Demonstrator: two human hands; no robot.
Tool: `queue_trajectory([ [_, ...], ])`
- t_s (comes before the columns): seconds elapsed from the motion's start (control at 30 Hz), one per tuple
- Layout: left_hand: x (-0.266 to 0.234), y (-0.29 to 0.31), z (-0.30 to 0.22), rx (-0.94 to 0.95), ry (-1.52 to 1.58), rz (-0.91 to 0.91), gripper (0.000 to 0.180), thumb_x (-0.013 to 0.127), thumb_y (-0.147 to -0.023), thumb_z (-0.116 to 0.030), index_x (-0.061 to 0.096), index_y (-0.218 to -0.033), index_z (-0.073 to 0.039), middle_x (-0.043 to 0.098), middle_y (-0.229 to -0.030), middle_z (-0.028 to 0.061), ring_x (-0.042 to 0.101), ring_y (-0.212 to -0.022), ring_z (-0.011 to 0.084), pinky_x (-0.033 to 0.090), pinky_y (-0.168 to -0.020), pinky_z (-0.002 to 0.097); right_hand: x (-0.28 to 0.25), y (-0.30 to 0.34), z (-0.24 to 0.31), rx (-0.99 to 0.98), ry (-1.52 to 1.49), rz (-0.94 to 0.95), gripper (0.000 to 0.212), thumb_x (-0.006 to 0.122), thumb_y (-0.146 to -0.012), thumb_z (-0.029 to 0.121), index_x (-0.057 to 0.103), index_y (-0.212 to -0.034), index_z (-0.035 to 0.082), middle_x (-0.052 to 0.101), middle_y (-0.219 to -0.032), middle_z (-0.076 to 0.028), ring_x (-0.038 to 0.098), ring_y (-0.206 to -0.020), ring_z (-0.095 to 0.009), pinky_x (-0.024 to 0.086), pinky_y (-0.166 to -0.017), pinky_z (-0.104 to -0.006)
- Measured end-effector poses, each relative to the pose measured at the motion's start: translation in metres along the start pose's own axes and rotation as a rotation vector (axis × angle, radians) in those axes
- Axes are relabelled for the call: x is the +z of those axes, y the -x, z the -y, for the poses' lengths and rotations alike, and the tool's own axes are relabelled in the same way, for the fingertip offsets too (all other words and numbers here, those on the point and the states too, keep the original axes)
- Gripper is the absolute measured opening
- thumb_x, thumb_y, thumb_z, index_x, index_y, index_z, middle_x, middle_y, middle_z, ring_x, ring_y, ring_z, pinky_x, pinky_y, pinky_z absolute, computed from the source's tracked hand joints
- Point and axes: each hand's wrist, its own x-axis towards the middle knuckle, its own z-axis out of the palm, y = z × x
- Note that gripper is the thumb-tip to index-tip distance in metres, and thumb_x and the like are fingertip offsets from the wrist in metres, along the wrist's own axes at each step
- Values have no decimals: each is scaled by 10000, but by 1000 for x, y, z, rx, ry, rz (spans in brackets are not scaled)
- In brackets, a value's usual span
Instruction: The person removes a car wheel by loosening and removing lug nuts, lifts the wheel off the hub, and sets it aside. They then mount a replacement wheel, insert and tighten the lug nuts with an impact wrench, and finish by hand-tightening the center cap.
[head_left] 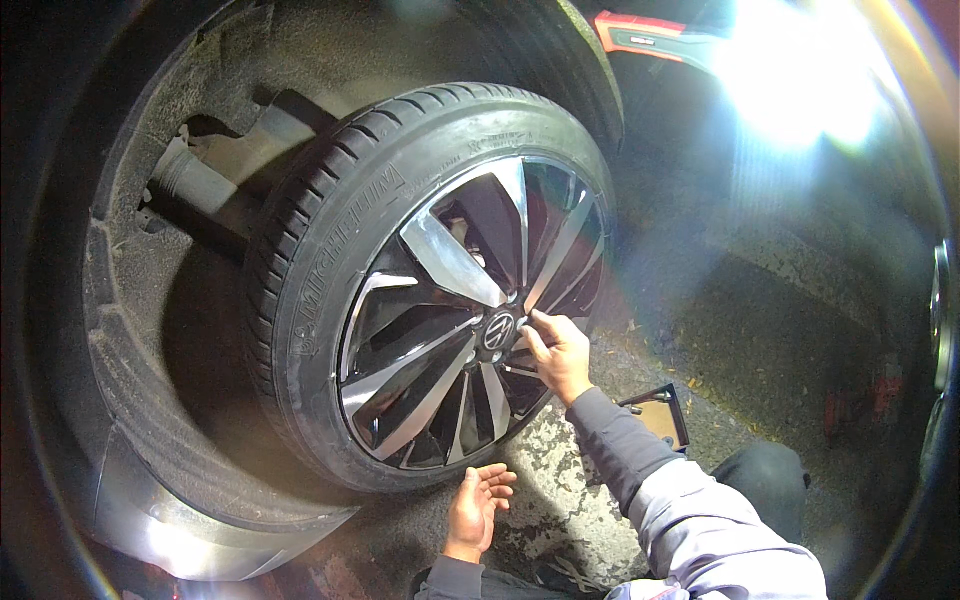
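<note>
A car wheel, its black tyre (pixel 318 290) around a black and silver alloy rim (pixel 455 265), sits in the wheel arch. My right hand (pixel 562 358) reaches to the hub from the right. Its thumb and index finger pinch a small, shiny wheel bolt (pixel 523 323) just right of the round centre cap (pixel 498 330); the fingers partly cover it. Other bolt heads show around the cap. Below the tyre's lower edge, my left hand (pixel 474 510) is held palm up with its fingers stretched out, holding nothing and apart from the wheel.
A bright work light (pixel 800 70) shines at the upper right, beside a red and dark green tool handle (pixel 650 38). An open dark tray (pixel 660 415) lies on the ground right of my right forearm. The silver bumper (pixel 200 530) edges the arch at lower left.
</note>
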Motion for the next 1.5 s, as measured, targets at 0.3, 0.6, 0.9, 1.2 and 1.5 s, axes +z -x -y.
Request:
queue_trajectory([
  [0.3, -4, -9, 5, -31, -19, 1, 606, 331, -1094, -539, 603, -1238, -17, 702, -1121, 142, 642, -912, 189, 499, -773, 329, -26, -39, -4, 335, 48, 272, 383, 920, -771, 295, 642, -781, 31, 664, -681, -51, 594, -624, -104, 510, -595, -299],
  [0.6, -2, -22, 11, -91, -49, -19, 571, 345, -1103, -507, 636, -1210, -28, 719, -1096, 123, 647, -890, 172, 500, -740, 304, -27, -51, 4, 226, 461, 346, 566, 837, -774, 555, 627, -704, 33, 657, -664, -165, 660, -609, -343, 529, -595, -422],
  [0.9, 55, -38, 50, -71, -902, 215, 502, 675, -957, -409, 636, -1253, -6, 719, -1094, 169, 699, -967, 271, 542, -871, 395, -149, -62, -57, 398, 731, 701, 533, 747, -857, 505, 739, -977, -13, 737, -934, -220, 720, -892, -369, 560, -817, -463],
  [1.2, 63, -93, 145, -249, -1062, 215, 594, 633, -970, -406, 527, -1351, 37, 678, -1228, 262, 647, -1161, 401, 492, -995, 470, -292, 48, -95, 1189, 866, 910, 586, 818, -777, 439, 748, -1116, -34, 723, -1154, -260, 701, -1093, -396, 543, -946, -435],
  [1.5, 55, -101, 169, -420, -718, -17, 650, 683, -955, -411, 521, -1345, 84, 688, -1146, 212, 682, -1020, 310, 532, -885, 421, -280, 89, -100, 769, 1091, 1163, 427, 741, -800, 358, 766, -976, -31, 721, -1080, -268, 704, -1024, -422, 566, -889, -460],
])
